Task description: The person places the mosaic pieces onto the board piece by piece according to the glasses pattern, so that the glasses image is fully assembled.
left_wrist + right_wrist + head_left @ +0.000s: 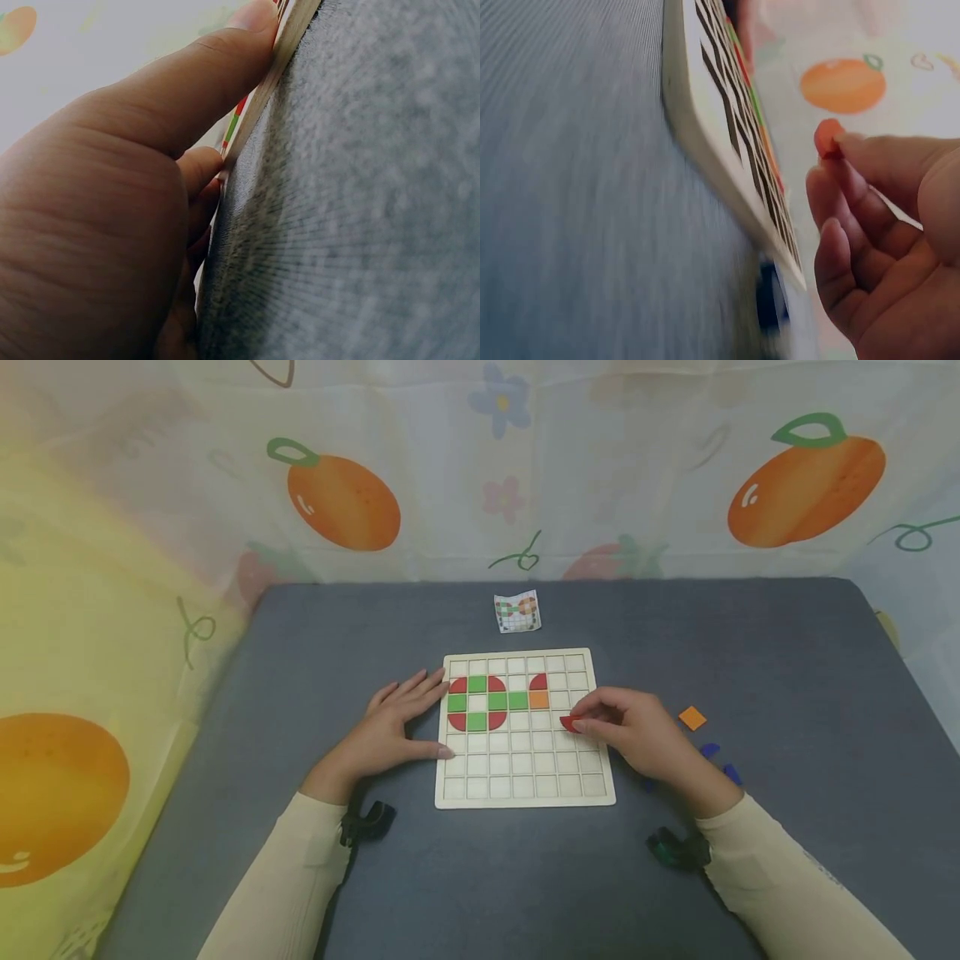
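Observation:
A pale grid board (525,803) lies on the table, with red quarter-round tiles and green square tiles in its upper left cells. Farther right in the grid are another red quarter-round tile (538,682) and, just below it, an orange square tile (538,699). My left hand (390,727) rests at the board's left edge, fingers spread and thumb on the rim. Over the right part of the grid, my right hand (637,731) pinches a red quarter-round tile (568,724) between thumb and fingertips. In the right wrist view that hand (892,247) is above the board.
A small paper card (517,612) with a printed coloured pattern lies behind the board. To the right of it are a loose orange square tile (692,718) and several blue tiles (732,774), partly hidden by my right arm. A fruit-print cloth (442,460) hangs behind the table.

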Tool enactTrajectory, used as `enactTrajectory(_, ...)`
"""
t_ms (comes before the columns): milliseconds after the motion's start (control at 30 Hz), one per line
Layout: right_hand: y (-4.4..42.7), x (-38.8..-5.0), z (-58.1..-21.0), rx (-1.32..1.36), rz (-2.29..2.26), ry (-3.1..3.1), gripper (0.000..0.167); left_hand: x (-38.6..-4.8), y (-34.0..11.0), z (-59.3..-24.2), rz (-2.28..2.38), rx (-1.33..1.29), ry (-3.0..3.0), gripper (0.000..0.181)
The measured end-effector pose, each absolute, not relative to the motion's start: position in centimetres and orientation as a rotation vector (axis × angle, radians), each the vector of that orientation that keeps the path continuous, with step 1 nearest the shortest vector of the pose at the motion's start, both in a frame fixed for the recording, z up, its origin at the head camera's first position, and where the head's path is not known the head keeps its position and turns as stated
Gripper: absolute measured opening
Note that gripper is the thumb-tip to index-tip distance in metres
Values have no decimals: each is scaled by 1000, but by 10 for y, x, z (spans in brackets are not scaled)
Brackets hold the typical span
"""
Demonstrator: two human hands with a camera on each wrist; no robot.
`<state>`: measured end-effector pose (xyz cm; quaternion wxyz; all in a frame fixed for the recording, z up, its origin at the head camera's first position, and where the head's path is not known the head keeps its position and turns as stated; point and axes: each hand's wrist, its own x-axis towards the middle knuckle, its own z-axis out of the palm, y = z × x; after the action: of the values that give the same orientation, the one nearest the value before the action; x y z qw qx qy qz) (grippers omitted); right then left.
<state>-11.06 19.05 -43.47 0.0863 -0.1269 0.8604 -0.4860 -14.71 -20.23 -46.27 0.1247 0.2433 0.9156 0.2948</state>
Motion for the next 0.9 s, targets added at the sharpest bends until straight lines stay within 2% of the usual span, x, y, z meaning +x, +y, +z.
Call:
enactTrajectory(567,144,-123,-443,-269,-1323,2639,7,-147,-201,-461,851,715,2667,108)
enactTrajectory(900,142,-124,-446,-390,-1204,2746,19,-146,-201,-460,867,710,2664,109)
